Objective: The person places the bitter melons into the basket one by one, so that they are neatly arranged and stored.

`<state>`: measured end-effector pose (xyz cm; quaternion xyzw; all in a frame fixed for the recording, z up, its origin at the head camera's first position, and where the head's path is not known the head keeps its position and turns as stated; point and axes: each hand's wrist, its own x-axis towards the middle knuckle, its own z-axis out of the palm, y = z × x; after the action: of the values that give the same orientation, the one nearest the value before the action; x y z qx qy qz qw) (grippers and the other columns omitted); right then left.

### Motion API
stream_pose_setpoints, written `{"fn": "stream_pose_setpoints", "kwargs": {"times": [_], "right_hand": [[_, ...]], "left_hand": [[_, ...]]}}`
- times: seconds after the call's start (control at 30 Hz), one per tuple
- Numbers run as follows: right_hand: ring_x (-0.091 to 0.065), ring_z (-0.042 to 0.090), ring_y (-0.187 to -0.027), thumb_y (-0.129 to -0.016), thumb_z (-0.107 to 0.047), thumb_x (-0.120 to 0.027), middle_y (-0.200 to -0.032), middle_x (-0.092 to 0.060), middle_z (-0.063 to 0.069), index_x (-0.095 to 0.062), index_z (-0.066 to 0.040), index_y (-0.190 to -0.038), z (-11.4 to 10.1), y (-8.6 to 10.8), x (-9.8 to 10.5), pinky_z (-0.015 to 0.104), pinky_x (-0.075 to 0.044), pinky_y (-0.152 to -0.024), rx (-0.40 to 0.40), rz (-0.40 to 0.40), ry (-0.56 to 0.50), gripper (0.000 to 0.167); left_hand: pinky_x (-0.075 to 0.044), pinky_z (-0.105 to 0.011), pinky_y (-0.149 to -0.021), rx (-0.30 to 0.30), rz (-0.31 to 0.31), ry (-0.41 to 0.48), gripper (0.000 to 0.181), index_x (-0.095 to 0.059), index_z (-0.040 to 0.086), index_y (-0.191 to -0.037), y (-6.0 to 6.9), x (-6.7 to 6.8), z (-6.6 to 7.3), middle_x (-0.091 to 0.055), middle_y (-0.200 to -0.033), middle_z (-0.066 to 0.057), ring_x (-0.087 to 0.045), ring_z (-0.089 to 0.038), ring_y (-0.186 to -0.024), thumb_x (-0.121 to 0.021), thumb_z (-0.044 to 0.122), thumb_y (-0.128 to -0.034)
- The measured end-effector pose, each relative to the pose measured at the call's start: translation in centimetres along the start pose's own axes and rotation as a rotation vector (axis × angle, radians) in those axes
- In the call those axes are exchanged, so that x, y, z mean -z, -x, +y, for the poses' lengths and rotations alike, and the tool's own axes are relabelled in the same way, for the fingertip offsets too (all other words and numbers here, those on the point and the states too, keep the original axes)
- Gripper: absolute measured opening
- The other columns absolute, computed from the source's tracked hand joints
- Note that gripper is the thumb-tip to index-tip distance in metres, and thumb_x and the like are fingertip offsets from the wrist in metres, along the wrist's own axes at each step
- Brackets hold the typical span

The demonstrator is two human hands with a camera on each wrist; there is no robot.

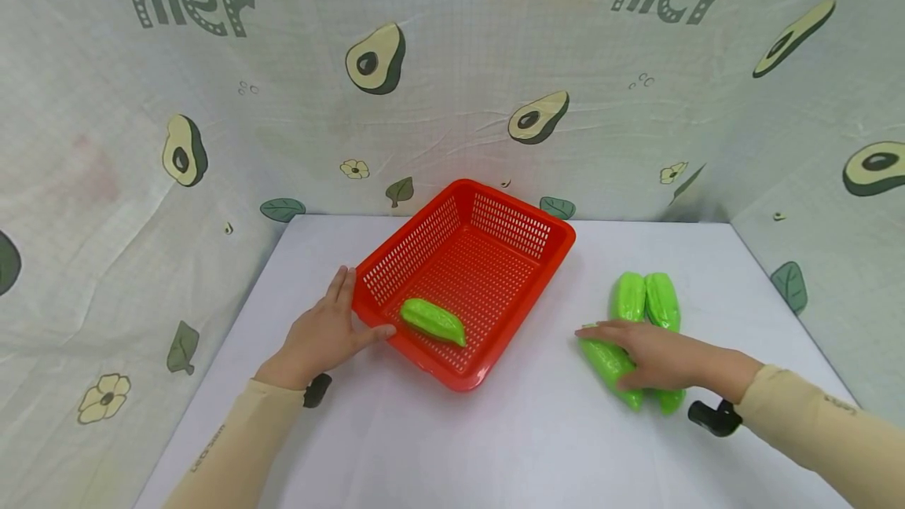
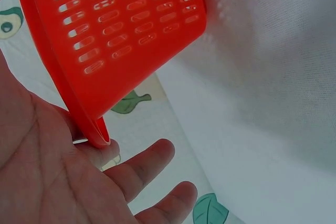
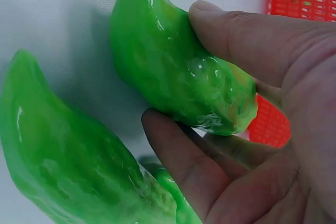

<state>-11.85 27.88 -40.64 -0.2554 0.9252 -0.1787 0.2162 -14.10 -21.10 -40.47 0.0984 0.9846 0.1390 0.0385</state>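
In the head view my left hand (image 1: pixel 321 340) rests at the near left corner of a red plastic basket (image 1: pixel 519 344), its fingers fairly straight against the rim. One green bitter melon (image 1: pixel 433 321), glossy and bumpy, lies inside the basket. My right hand (image 1: pixel 661 353) is over several more bitter melons on the right of the table. It holds one bitter melon (image 3: pixel 168 61) between thumb and fingers, as the right wrist view shows. Beside it lies another bitter melon (image 3: pixel 73 150); two more bitter melons (image 1: pixel 645 293) show behind the hand, which partly covers the group.
A white cloth covers the table (image 1: pixel 438 454). Behind and beside it hangs a pale curtain (image 1: pixel 452 132) printed with avocados and leaves. The basket stands slantwise near the table's back edge, left of the melons.
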Motion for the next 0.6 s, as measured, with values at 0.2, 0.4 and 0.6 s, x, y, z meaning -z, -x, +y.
{"fn": "stream_pose_setpoints", "kwargs": {"times": [0.2,0.4,0.6], "right_hand": [[-0.048,0.035,-0.129,-0.075,-0.019,-0.088,-0.142,-0.053,0.007,-0.05,-0.024,-0.147,0.11,-0.02,0.01,0.053,-0.045,-0.098,-0.011,-0.007,-0.022,0.081],[-0.048,0.033,-0.13,-0.075,-0.021,-0.088,-0.144,-0.053,0.004,-0.05,-0.027,-0.147,0.38,-0.11,-0.04,0.053,-0.045,-0.099,-0.004,-0.014,-0.028,0.082],[-0.047,0.032,-0.13,-0.075,-0.018,-0.088,-0.144,-0.052,0.001,-0.05,-0.028,-0.147,0.45,0.05,0.04,0.051,-0.046,-0.098,0.023,-0.007,-0.024,0.082]], "left_hand": [[-0.058,-0.042,-0.069,0.0,-0.003,-0.002,0.128,-0.014,-0.008,-0.155,0.02,-0.01,-0.04,-0.012,-0.161,-0.028,-0.058,-0.047,-0.115,-0.053,0.085,-0.0771],[-0.057,-0.04,-0.066,0.0,-0.007,-0.001,0.128,-0.014,-0.008,-0.156,0.01,-0.03,-0.09,-0.012,-0.162,-0.027,-0.059,-0.047,-0.114,-0.052,0.085,-0.0772],[-0.058,-0.041,-0.067,-0.003,-0.002,0.001,0.127,-0.014,-0.007,-0.156,-0.04,-0.14,-0.12,-0.012,-0.162,-0.027,-0.058,-0.048,-0.115,-0.053,0.085,-0.077]]}}
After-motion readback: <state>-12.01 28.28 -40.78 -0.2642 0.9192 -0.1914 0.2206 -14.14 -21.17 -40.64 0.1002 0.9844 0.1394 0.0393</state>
